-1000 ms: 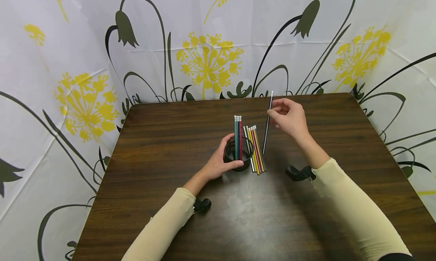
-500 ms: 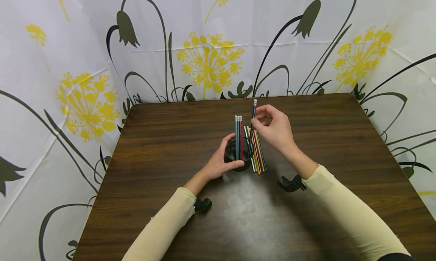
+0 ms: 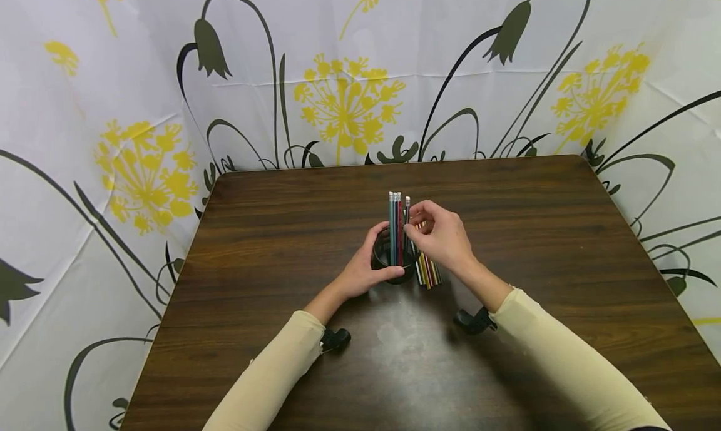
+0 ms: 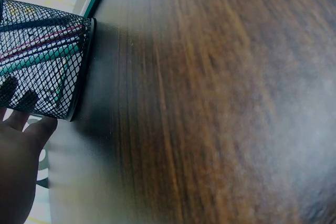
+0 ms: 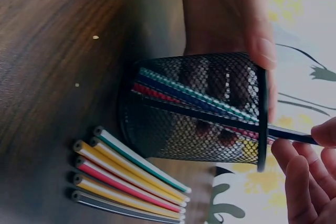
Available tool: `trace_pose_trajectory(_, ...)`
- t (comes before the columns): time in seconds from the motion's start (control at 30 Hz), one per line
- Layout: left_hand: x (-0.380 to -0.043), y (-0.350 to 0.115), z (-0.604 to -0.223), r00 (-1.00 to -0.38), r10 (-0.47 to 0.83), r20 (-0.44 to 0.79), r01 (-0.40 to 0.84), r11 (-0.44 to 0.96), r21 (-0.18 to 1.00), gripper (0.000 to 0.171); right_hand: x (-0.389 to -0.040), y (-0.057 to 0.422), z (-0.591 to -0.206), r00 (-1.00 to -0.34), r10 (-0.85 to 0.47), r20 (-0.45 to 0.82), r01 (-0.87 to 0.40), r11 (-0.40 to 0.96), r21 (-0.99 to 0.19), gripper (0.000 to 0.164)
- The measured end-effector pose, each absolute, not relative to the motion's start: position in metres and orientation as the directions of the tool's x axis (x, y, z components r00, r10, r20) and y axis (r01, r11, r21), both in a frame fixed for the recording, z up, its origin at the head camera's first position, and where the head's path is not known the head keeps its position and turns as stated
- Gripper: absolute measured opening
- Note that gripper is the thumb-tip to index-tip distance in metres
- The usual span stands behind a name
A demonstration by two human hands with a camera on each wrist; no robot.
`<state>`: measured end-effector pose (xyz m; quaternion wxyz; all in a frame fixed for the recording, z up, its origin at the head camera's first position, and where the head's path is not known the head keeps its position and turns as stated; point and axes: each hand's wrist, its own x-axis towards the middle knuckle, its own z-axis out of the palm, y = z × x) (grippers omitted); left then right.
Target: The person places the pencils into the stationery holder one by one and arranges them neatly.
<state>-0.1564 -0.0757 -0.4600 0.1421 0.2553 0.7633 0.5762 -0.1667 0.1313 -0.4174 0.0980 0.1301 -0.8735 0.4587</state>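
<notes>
A black mesh pencil cup (image 3: 401, 273) stands upright on the table, with my left hand (image 3: 356, 269) curled round its side, thumb near the rim. Inside it lean several pencils, among them a teal pencil (image 3: 391, 224) and a red pencil (image 3: 399, 231). My right hand (image 3: 445, 236) pinches a dark pencil (image 5: 291, 135) near its eraser end; its lower part is inside the cup, as the right wrist view shows through the mesh. Beside the cup, under my right hand, lies a row of loose pencils (image 5: 131, 174) in yellow, red, green and dark grey.
The brown wood-grain table (image 3: 270, 231) reaches back to a white curtain (image 3: 253, 106) with yellow and grey flowers. Black wrist cameras sit under both sleeves, the right camera (image 3: 473, 321) low over the tabletop.
My right hand has carried the dark pencil left and down from beside the loose pencils into the cup. The left hand has kept its hold on the cup.
</notes>
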Motion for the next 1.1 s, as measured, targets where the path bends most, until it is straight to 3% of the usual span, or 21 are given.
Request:
trace_pose_trajectory(0.73,-0.156,-0.075,-0.461,-0.832,0.551,0.059,0.220,0.230,0.948,0.085,-0.172,0.135,-0.427,-0.954,-0.160,0.254,-0.300,0.562,-0.771,0.019)
trace_pose_trajectory(1.1,-0.157,-0.075,-0.462,-0.840,0.540,0.043,0.210,0.252,0.945,0.086,-0.181,0.131,-0.424,-0.974,-0.141,0.177,-0.226,0.567,-0.792,0.019)
